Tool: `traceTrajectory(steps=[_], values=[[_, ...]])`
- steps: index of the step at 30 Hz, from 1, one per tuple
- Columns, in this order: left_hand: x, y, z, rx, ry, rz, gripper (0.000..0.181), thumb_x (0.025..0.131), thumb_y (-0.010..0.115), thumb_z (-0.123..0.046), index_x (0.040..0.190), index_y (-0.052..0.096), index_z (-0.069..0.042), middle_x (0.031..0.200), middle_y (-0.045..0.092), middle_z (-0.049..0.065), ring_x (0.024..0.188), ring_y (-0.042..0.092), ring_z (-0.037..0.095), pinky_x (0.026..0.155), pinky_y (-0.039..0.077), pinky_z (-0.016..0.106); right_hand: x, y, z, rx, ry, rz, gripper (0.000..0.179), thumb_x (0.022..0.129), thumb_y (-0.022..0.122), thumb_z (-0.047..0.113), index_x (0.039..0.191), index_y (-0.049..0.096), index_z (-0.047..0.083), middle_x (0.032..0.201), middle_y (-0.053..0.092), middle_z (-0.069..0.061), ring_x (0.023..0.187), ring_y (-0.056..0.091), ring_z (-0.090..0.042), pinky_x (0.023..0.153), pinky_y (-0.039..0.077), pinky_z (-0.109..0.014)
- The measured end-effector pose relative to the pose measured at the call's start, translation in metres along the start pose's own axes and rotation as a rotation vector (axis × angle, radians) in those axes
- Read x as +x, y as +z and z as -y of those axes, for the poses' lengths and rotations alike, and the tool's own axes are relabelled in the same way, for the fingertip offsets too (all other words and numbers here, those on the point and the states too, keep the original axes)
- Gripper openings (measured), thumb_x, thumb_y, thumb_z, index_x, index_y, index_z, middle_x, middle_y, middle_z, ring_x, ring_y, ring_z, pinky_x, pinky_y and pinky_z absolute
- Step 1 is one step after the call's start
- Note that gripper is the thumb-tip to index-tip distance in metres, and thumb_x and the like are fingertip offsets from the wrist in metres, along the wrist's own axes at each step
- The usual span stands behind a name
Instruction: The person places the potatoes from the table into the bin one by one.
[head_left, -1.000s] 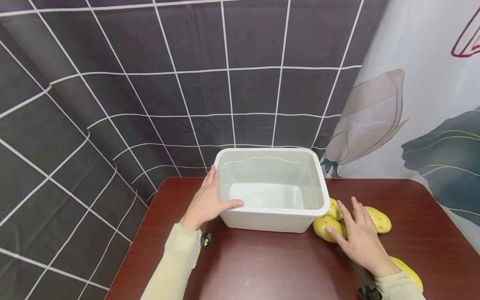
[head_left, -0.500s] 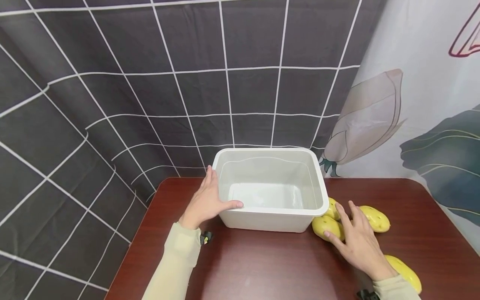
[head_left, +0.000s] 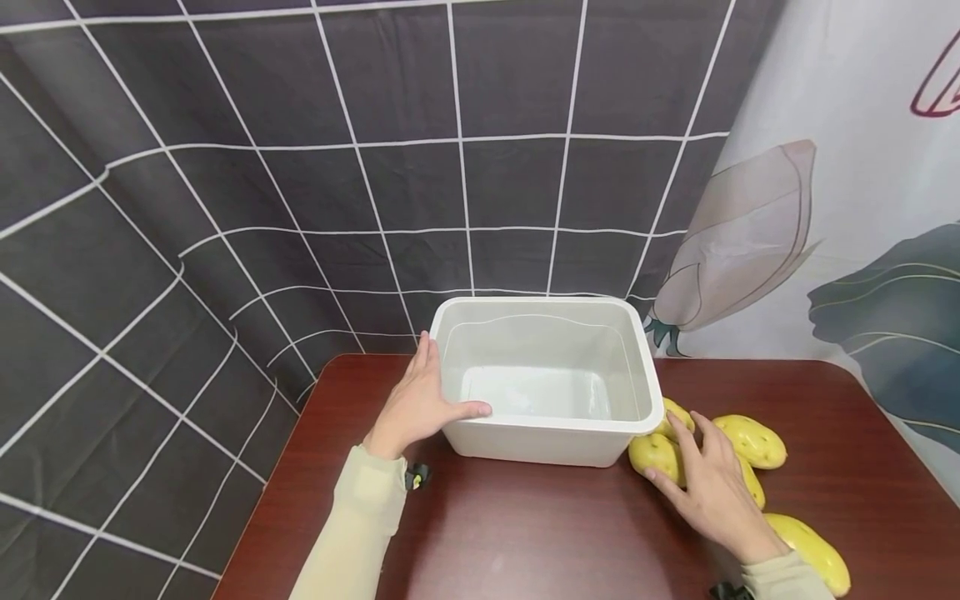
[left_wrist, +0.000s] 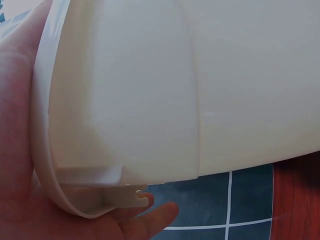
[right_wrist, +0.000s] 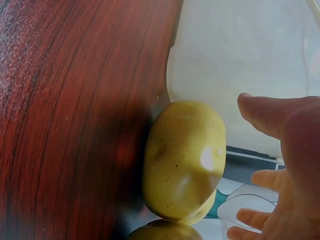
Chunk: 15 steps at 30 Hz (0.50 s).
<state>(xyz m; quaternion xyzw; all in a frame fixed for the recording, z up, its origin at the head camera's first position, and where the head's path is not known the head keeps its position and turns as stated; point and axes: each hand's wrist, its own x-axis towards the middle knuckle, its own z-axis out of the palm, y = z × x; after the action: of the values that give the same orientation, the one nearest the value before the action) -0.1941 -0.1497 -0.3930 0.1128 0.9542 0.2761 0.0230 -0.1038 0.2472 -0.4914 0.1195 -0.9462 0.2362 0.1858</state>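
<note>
A white plastic bin [head_left: 528,443] stands on the table with nothing visible inside. Against its front left corner rests my left hand [head_left: 412,408], thumb along the front rim and straight fingers along the left side; in the left wrist view the palm lies outside the rim [left_wrist: 42,115]. My right hand [head_left: 712,492], fingers spread, hovers over yellow potatoes to the right of the bin. The nearest potato [head_left: 654,458] sits close to the bin's front right corner; in the right wrist view this potato [right_wrist: 182,160] is apart from the thumb [right_wrist: 265,112]. Another potato [head_left: 752,483] is partly hidden by the hand.
One potato [head_left: 677,414] lies beside the bin's right wall, a further potato [head_left: 752,442] farther right. Near the right wrist is a large potato [head_left: 810,554]. Dark gridded cloth [head_left: 510,183] hangs close behind the reddish-brown table [head_left: 540,533].
My right hand has moved slightly left and down toward the front potato, uncovering part of another one at its right. The left hand and the bin stay in place.
</note>
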Motion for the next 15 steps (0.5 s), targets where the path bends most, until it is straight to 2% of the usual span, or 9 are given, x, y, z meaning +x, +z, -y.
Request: traceTrajectory(steps=[7, 15], values=[[0.0001, 0.0, -0.0006, 0.006, -0.013, 0.006, 0.139, 0.068, 0.074, -0.078, 0.158, 0.008, 0.004, 0.167, -0.009, 0.012, 0.154, 0.002, 0.03, 0.119, 0.021, 0.049, -0.0006, 0.0028, 0.0, -0.009, 0.032, 0.021, 0.082, 0.076, 0.087, 0.022, 0.143, 0.045, 0.001, 0.135, 0.038, -0.039, 0.119, 0.036, -0.059, 0.092, 0.029, -0.07], [0.0007, -0.0001, -0.0013, 0.012, -0.015, 0.011, 0.139, 0.067, 0.074, -0.079, 0.159, 0.008, 0.004, 0.168, -0.009, 0.011, 0.154, 0.0, 0.027, 0.12, 0.021, 0.048, -0.0002, 0.0064, -0.0028, -0.023, 0.02, 0.006, 0.079, 0.073, 0.088, 0.021, 0.139, 0.049, 0.0, 0.123, 0.045, -0.034, 0.108, 0.043, -0.054, 0.086, 0.034, -0.065]])
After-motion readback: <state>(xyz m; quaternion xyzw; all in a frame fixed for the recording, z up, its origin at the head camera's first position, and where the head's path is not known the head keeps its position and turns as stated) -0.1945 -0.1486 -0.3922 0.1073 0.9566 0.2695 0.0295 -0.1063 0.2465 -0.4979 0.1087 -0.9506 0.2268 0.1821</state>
